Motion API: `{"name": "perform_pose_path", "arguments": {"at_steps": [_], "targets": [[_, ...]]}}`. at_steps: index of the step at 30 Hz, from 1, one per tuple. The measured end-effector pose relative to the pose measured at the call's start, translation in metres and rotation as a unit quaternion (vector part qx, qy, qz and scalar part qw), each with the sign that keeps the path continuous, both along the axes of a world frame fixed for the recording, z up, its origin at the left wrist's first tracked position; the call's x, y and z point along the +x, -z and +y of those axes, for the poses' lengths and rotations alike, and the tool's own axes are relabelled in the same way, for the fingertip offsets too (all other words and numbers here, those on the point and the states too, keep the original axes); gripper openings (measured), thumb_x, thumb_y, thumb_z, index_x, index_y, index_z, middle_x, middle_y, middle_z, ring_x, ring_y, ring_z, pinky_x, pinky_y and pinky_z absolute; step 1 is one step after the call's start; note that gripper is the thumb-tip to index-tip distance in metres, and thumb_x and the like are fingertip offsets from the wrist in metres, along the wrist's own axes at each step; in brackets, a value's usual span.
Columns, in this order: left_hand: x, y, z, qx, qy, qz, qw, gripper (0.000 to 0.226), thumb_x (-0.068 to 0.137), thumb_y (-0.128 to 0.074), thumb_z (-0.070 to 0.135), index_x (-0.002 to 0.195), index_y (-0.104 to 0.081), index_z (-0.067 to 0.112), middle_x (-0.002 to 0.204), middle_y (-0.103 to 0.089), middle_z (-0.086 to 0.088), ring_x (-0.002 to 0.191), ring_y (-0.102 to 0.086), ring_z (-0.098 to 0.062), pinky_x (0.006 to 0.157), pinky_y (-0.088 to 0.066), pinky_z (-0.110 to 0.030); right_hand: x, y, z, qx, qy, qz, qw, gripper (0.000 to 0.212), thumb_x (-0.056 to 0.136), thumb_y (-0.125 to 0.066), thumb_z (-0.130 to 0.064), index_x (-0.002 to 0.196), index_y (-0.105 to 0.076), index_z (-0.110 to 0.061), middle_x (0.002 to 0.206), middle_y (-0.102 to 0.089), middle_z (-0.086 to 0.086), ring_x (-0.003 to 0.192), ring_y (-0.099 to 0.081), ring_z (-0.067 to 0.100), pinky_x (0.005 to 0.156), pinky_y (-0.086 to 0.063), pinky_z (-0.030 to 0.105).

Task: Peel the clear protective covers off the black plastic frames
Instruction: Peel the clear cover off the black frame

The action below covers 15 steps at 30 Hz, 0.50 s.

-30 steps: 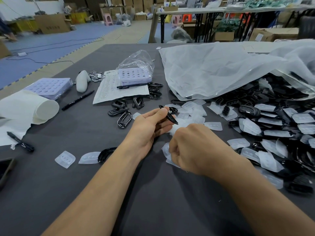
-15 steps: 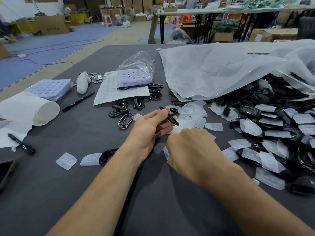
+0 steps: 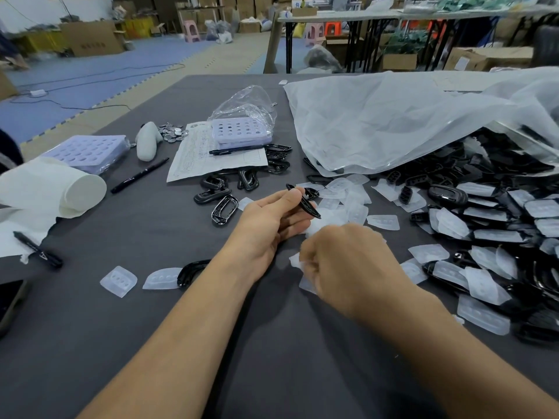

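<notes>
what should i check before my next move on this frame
1. Left hand grips the black frame: ok.
2. Right hand pinches the clear cover: ok, an edge pokes out of the fist.
3. Cover fully off the frame: cannot tell, blurred.
4. Peeled frames pile free for a drop: ok.
5. Covered frames waiting at the right: ok.
</notes>
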<state>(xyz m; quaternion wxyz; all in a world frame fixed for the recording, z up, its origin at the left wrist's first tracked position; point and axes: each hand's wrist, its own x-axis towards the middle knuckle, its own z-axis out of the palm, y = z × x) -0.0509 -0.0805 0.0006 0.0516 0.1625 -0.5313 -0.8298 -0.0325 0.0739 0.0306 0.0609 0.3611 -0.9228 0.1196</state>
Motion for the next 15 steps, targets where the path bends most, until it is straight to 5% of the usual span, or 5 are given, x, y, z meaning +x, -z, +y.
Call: {"name": "perform_pose_path", "arguments": {"at_steps": [3, 7, 10, 15], "targets": [[0.000, 0.000, -0.001, -0.002, 0.002, 0.000, 1.000, 0.023, 0.099, -0.068, 0.018, 0.084, -0.084, 0.016, 0.086, -0.079, -0.007, 0.071, -0.074, -0.013, 0.069, -0.062, -0.024, -0.013, 0.005, 0.007, -0.152, 0.057, -0.134, 0.978, 0.013, 0.085, -0.073, -0.027, 0.073, -0.073, -0.025, 0.067, -0.069, -0.007, 0.068, -0.064, 0.013, 0.066, -0.054, 0.029], [0.002, -0.002, 0.000, -0.006, 0.002, -0.002, 1.000, 0.019, 0.099, -0.068, 0.019, 0.088, -0.083, 0.015, 0.086, -0.079, -0.007, 0.069, -0.073, -0.013, 0.064, -0.059, -0.021, -0.021, 0.011, 0.010, -0.282, 0.092, -0.261, 0.918, 0.012, 0.079, -0.074, -0.016, 0.068, -0.074, -0.021, 0.063, -0.071, -0.007, 0.057, -0.063, 0.012, 0.057, -0.052, 0.026], [0.003, -0.004, 0.001, -0.009, 0.004, -0.006, 1.000, 0.016, 0.099, -0.067, 0.019, 0.092, -0.081, 0.015, 0.087, -0.080, -0.006, 0.070, -0.074, -0.013, 0.062, -0.057, -0.019, -0.023, 0.016, 0.007, -0.327, 0.109, -0.229, 0.910, 0.019, 0.084, -0.068, -0.017, 0.065, -0.066, -0.019, 0.055, -0.064, -0.011, 0.048, -0.051, 0.002, 0.050, -0.040, 0.014], [0.003, -0.004, 0.001, -0.007, 0.005, -0.002, 1.000, 0.015, 0.101, -0.065, 0.018, 0.097, -0.079, 0.012, 0.086, -0.079, -0.006, 0.071, -0.074, -0.013, 0.067, -0.060, -0.022, -0.022, 0.015, 0.011, -0.319, 0.098, -0.163, 0.929, 0.017, 0.075, -0.068, -0.014, 0.064, -0.056, -0.017, 0.053, -0.054, -0.007, 0.049, -0.044, 0.005, 0.048, -0.037, 0.014]]}}
